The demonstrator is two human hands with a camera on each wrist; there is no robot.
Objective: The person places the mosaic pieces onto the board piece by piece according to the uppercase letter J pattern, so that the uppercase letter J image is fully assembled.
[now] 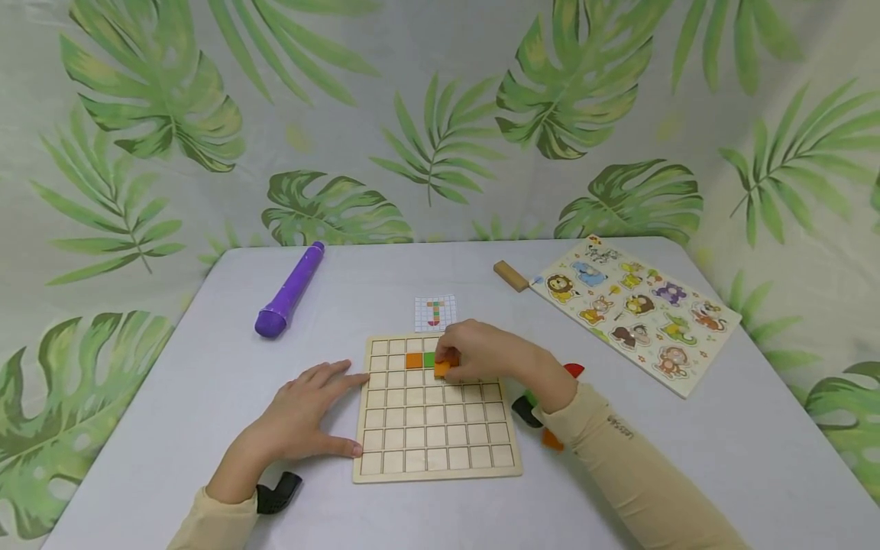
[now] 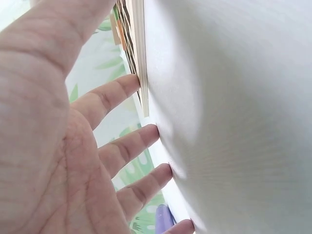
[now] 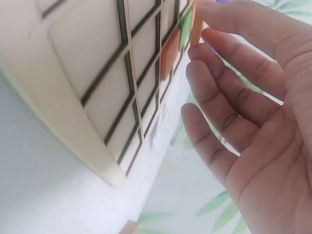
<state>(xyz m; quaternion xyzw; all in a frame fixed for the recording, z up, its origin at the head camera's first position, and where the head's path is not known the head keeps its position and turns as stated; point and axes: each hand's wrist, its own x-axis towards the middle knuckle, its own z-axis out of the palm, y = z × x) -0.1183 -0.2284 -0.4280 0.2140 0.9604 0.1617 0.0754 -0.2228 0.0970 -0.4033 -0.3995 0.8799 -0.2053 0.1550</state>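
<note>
A wooden grid board [image 1: 438,480] lies flat on the table. In one of its upper rows sit an orange square tile [image 1: 414,360] and a green square tile [image 1: 429,359]; the right wrist view shows a red-orange tile [image 3: 169,56] beside the green one. My right hand [image 1: 481,350] pinches another orange tile [image 1: 441,370] between thumb and fingertips, just over that row. With fingers spread, my left hand [image 1: 302,416] touches the board's left edge with thumb and index finger. The other left fingertips rest on the table.
Behind the board lies a pattern card [image 1: 422,312]. A purple microphone [image 1: 289,294] is at the back left. An animal puzzle board [image 1: 660,317] and a wooden block [image 1: 511,276] lie at the back right. Loose pieces, one red [image 1: 574,370], lie partly hidden beneath my right forearm.
</note>
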